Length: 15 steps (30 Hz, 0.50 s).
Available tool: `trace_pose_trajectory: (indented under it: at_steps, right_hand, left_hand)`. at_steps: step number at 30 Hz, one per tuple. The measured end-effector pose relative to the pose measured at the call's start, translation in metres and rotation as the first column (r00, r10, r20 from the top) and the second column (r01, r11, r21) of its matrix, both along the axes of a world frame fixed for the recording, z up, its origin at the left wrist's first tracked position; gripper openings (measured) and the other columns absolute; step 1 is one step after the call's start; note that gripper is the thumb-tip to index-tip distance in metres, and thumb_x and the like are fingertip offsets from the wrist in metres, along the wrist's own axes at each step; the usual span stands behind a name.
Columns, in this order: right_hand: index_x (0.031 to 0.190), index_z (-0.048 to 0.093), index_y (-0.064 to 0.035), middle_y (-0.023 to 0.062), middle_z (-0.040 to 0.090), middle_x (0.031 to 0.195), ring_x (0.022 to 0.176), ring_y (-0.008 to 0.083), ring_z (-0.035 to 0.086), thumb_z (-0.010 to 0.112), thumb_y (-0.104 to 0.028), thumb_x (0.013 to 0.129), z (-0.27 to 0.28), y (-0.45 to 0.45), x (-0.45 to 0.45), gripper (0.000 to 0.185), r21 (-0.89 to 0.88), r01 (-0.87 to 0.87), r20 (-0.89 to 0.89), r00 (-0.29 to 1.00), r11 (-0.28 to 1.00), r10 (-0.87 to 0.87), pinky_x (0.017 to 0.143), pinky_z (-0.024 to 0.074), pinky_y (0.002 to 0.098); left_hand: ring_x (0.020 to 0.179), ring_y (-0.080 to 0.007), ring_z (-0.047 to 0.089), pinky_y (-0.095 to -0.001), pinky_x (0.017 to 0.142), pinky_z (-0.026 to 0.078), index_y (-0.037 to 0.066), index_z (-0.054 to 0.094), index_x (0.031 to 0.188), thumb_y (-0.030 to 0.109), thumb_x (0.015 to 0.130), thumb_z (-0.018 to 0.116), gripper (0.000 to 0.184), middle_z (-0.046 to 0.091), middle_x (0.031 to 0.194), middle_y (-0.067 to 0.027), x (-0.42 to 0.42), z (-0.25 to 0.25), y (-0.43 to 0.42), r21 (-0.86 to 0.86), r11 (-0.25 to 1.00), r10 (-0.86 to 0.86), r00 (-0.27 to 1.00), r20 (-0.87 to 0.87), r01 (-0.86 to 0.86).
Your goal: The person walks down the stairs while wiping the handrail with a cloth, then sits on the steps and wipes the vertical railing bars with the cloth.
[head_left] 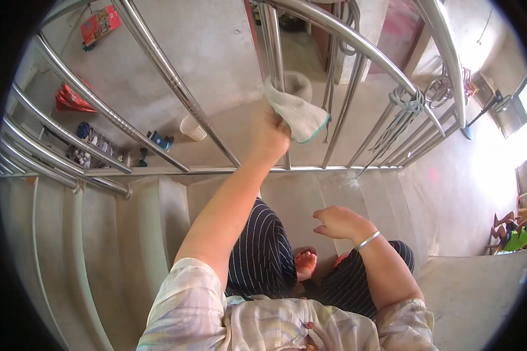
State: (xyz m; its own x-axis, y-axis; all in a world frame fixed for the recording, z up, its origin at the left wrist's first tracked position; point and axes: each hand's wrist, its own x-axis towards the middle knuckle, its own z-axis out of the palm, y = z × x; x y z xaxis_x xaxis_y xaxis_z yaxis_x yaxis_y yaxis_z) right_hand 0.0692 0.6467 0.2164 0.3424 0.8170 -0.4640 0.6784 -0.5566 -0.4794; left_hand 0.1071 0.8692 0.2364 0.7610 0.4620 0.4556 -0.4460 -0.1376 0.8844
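Head view showed our left hand (271, 133) closed on a pale cloth (299, 112) with a turquoise edge, held up at an upright bar (276, 50) of the metal railing (348, 35). Our right hand (345, 222) was empty, its fingers loosely bent near the striped trousers (260, 251). We judged the step in hand to be rubbing that bar; carrying on would call for firm pressure of the cloth round the metal, with the free hand clear or used for balance. Blur and the cloth hid our left fingertips, so we could not tell whether the fabric wrapped the bar or only lay against it, nor whether it was a knitted glove. The railing was cut off at the top, and glare washed out the far right.
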Motion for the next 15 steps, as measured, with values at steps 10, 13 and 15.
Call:
trace_pose_trajectory:
  at_steps: [10, 13, 15]
  right_hand:
    - [0.098, 0.057, -0.0003, 0.0218, 0.059, 0.091, 0.086, 0.0366, 0.056, 0.057, -0.028, 0.076, -0.008, -0.001, 0.007, 0.036, 0.015, -0.038, -0.003, 0.999, 0.999, 0.038, 0.077, 0.0443, 0.0417]
    - [0.102, 0.057, 0.0001, 0.0225, 0.06, 0.09, 0.086, 0.0362, 0.057, 0.056, -0.028, 0.076, -0.021, -0.005, 0.011, 0.039, 0.018, -0.08, 0.028, 0.996, 0.997, 0.079, 0.078, 0.0443, 0.0404]
    - [0.102, 0.057, 0.0002, 0.0224, 0.06, 0.089, 0.085, 0.0358, 0.057, 0.056, -0.028, 0.076, -0.025, -0.003, 0.013, 0.039, 0.101, -0.081, 0.034, 0.996, 0.992, 0.078, 0.078, 0.0446, 0.0398]
  left_hand:
    - [0.085, -0.0216, 0.06, -0.0308, 0.071, 0.045, 0.003, 0.057, 0.096, 0.016, 0.078, 0.054, 0.022, 0.063, 0.086, -0.0128, -0.01, -0.084, -0.008, 0.276, 0.955, 0.274, 0.664, -0.695, -0.105]
    - [0.09, -0.0275, 0.057, -0.0334, 0.076, 0.045, 0.001, 0.053, 0.101, 0.009, 0.077, 0.053, 0.025, 0.06, 0.093, -0.015, -0.035, -0.079, -0.005, 0.148, 0.973, 0.23, 0.753, -0.616, -0.177]
    - [0.095, -0.0255, 0.056, -0.0332, 0.08, 0.045, 0.002, 0.049, 0.107, 0.004, 0.077, 0.053, 0.03, 0.057, 0.101, -0.013, -0.056, -0.057, -0.007, -0.371, 0.915, -0.035, 0.888, -0.458, -0.156]
